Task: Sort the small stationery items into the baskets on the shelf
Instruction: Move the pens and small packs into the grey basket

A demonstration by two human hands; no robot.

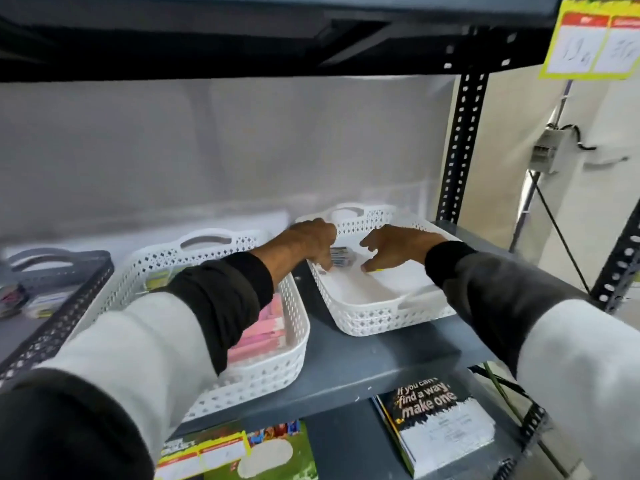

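Note:
Both of my hands reach into the right white basket (367, 317) on the grey shelf. My left hand (311, 242) rests its fingertips on a small dark pack (343, 256) lying on the basket's floor; whether it grips the pack is unclear. My right hand (394, 247) hovers beside it with fingers spread, a fingertip touching a small yellow item (375, 270). The middle white basket (277, 362) holds pink pads (266, 334) and a yellow-green pack (159, 280), partly hidden by my left sleeve.
A dark grey basket (69, 268) with small items stands at the far left. A black perforated upright (460, 147) bounds the shelf on the right. Below, notebooks (436, 424) and colourful printed covers (259, 452) lie on the lower shelf. A yellow price sign (592, 39) hangs top right.

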